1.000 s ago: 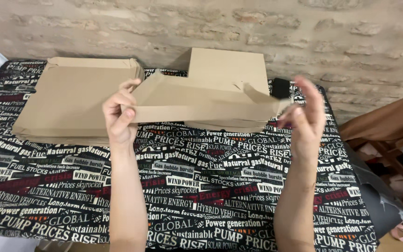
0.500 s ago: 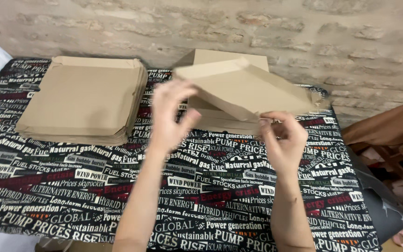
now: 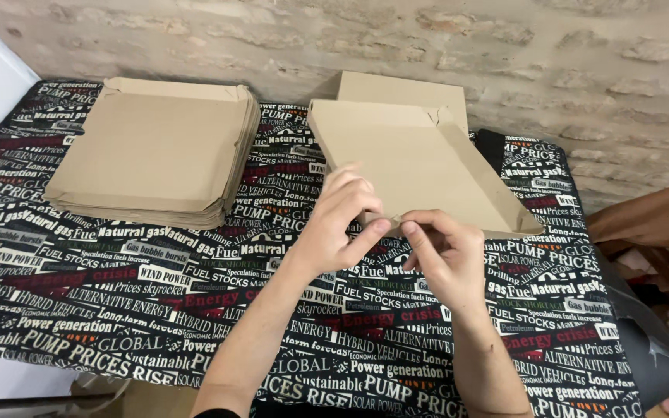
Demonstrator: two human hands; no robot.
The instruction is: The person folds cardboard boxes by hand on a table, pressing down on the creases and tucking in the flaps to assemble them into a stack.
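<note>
Pinching the near edge of the cardboard box [image 3: 420, 166], my left hand [image 3: 342, 220] and right hand [image 3: 443, 255] now meet; a second ago it was raised, now it lies right of the flat cardboard stack [image 3: 156, 151], seemingly part-folded, on the printed tablecloth [image 3: 118, 294].

Both forearms bare, no rings or watch; left hand [image 3: 338, 224], right hand [image 3: 443, 251]; short-trimmed nails on fingers [image 3: 377, 227]
</note>
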